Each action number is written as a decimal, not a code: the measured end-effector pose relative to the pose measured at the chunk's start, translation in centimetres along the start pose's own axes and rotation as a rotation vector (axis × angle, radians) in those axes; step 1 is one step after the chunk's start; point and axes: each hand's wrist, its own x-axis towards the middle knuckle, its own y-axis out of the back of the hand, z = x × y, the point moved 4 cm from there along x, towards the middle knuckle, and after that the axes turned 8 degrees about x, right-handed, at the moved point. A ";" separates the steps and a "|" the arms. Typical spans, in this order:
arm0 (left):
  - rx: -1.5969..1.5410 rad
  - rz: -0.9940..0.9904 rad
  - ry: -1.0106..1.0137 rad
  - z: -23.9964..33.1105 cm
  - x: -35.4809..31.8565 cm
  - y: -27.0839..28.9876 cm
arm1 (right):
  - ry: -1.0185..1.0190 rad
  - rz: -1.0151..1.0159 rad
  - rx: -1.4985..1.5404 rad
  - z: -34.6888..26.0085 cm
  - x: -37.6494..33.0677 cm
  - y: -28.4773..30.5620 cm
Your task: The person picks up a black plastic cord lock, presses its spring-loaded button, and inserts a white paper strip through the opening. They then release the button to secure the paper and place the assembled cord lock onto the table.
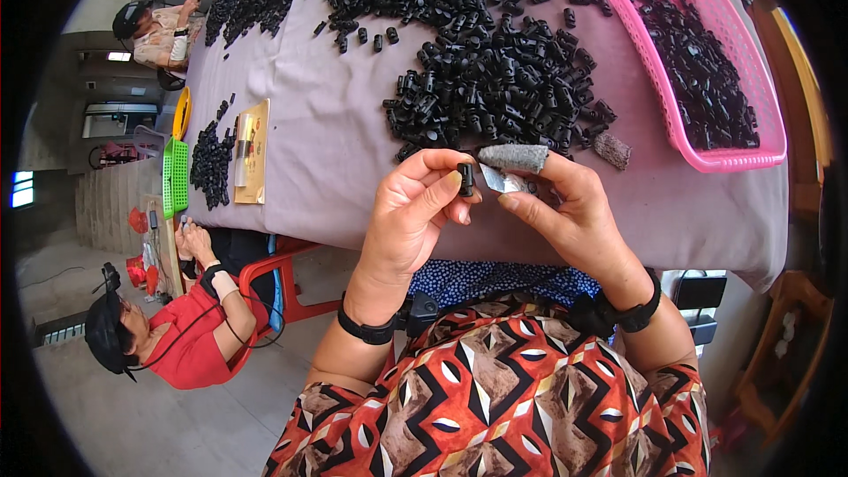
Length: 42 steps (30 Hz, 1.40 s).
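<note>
My left hand [415, 212] pinches a small black plastic part [465, 179] between thumb and fingers, held up in front of me. My right hand [565, 208] is right beside it, its index finger covered by a grey fabric finger cot [515, 156], and it grips a small silvery blade-like tool [502, 180] that touches the part. Both hands hover over the near edge of a table with a mauve cloth [327, 141]. A big heap of the same black parts [495, 79] lies just beyond my hands.
A pink plastic basket [751, 155] with black parts stands at the right. A spare grey finger cot [612, 149] lies by the heap. At the left two other people sit at the table, with a green basket [176, 177], smaller part piles [212, 163] and a tan card [253, 155].
</note>
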 end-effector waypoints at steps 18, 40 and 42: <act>-0.146 -0.011 0.054 -0.4 0.1 -0.4 | -0.122 -0.130 0.094 -0.4 -0.4 -0.6; -0.190 -0.036 0.128 -1.6 0.1 0.2 | -0.169 -0.140 0.141 0.1 -0.1 -0.4; -0.213 -0.053 0.155 -1.7 0.1 0.2 | -0.167 -0.134 0.145 0.3 -0.1 -0.3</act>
